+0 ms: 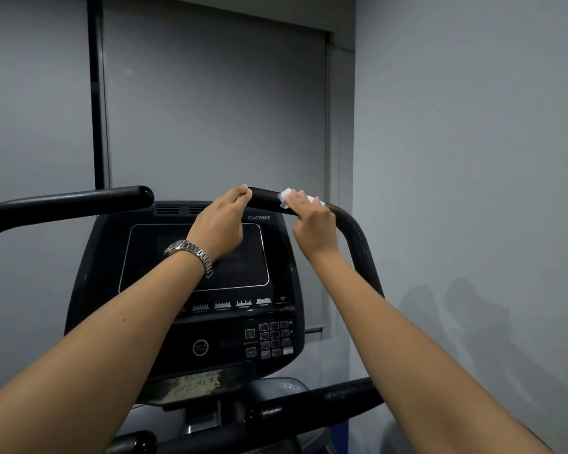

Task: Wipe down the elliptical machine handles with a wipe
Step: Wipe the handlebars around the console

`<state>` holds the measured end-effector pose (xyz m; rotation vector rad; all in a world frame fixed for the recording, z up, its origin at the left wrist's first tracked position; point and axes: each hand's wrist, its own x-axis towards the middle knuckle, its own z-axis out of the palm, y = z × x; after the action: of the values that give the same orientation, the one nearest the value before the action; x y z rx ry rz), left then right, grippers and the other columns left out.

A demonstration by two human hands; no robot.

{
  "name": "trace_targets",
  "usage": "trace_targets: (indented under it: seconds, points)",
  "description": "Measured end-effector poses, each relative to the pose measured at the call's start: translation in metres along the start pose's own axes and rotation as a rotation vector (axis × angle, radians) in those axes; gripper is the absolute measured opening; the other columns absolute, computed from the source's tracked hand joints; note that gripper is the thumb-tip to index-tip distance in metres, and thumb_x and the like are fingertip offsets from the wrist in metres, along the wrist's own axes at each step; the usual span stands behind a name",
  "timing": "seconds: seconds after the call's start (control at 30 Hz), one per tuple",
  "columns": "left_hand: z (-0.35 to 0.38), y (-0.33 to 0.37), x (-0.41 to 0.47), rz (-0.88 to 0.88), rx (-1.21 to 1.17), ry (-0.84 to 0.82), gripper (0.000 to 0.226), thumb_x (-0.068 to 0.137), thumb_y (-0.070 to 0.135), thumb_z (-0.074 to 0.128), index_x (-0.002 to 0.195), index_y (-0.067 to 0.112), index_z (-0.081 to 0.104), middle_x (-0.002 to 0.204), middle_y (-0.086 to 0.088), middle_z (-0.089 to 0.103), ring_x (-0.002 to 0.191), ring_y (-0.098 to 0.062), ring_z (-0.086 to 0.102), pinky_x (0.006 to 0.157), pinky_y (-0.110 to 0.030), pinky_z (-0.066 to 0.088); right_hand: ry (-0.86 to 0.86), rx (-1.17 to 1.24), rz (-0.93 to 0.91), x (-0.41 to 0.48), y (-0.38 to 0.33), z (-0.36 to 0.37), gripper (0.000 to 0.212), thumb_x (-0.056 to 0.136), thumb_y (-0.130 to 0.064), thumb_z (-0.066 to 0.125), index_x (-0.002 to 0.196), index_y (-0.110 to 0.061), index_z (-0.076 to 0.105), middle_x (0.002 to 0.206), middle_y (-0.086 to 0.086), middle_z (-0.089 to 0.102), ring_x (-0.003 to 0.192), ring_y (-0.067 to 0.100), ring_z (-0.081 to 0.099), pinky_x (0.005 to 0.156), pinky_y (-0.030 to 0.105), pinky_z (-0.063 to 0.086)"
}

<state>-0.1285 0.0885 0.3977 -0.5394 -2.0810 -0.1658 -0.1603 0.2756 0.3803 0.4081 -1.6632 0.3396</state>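
Hands: both are raised to the black padded upper-right handle (pixel 265 197) of the elliptical machine. We record the right hand (pixel 313 224) curled over the bar just before its downward bend. Its fingers wrap a crumpled white wipe (pixel 287 194) and press it against the grip; the wipe shows at the fingertips and again past the knuckles. The left hand (pixel 222 224) closes on the free end of the same handle, thumb and fingers pinched round the tip. It sits near the wipe but not touching it, with a short stretch of bare grip between them. A silver metal-link wristwatch (pixel 191 252) sits on the left wrist. The matching black upper-left handle (pixel 79 199) juts in from the left, untouched, its rounded end well apart from both hands. Behind the forearms we see the black console (pixel 109 290) with its dark screen (pixel 240 267) (brand lettering reads CYBEX). Lower down are a round green-ringed quick-start button (pixel 200 348) and a grey keypad (pixel 274 337). A shorter black lower handle (pixel 309 407) lies beneath the right forearm. Grey roller blind (pixel 210 109) and grey wall (pixel 473 158) fill the background.
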Motion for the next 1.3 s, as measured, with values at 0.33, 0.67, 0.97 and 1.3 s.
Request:
trace_targets:
  seconds: [0.33, 0.67, 0.97, 1.3]
  points:
    - [0.002, 0.002, 0.000, -0.007, 0.006, 0.012, 0.059, 0.083, -0.007, 0.047, 0.140, 0.007, 0.039, 0.147, -0.004, 0.036, 0.111, -0.030, 0.055, 0.086, -0.041, 0.051, -0.026, 0.044, 0.023, 0.009, 0.006, -0.003, 0.053, 0.074, 0.021, 0.042, 0.103, -0.015, 0.068, 0.086, 0.005, 0.070, 0.085, 0.037, 0.068, 0.088, 0.051, 0.050]
    - [0.002, 0.005, 0.000, -0.022, 0.030, 0.007, 0.059, 0.082, -0.008, 0.047, 0.139, 0.007, 0.040, 0.147, -0.005, 0.036, 0.111, -0.031, 0.055, 0.082, -0.041, 0.052, 0.048, 0.048, 0.075, -0.003, 0.017, -0.006, 0.057, 0.067, 0.026, 0.044, 0.101, -0.013, 0.069, 0.087, 0.010, 0.072, 0.087, 0.037, 0.068, 0.080, 0.053, 0.055]
    - [-0.002, 0.010, -0.003, -0.011, 0.101, -0.020, 0.059, 0.082, -0.008, 0.045, 0.139, 0.004, 0.037, 0.148, -0.007, 0.033, 0.115, -0.031, 0.050, 0.084, -0.042, 0.052, -0.022, -0.009, 0.067, -0.016, 0.033, -0.004, 0.059, 0.071, 0.020, 0.041, 0.109, -0.017, 0.068, 0.103, 0.006, 0.071, 0.093, 0.036, 0.067, 0.080, 0.051, 0.056]
    - [0.001, 0.032, 0.013, 0.040, 0.288, 0.080, 0.041, 0.080, 0.000, 0.053, 0.121, -0.005, 0.052, 0.127, -0.021, 0.052, 0.126, -0.034, 0.045, 0.103, -0.042, 0.039, 0.012, 0.017, 0.016, -0.026, 0.035, -0.010, 0.051, 0.075, 0.016, 0.046, 0.111, -0.011, 0.070, 0.113, 0.010, 0.070, 0.097, 0.038, 0.066, 0.077, 0.049, 0.057]
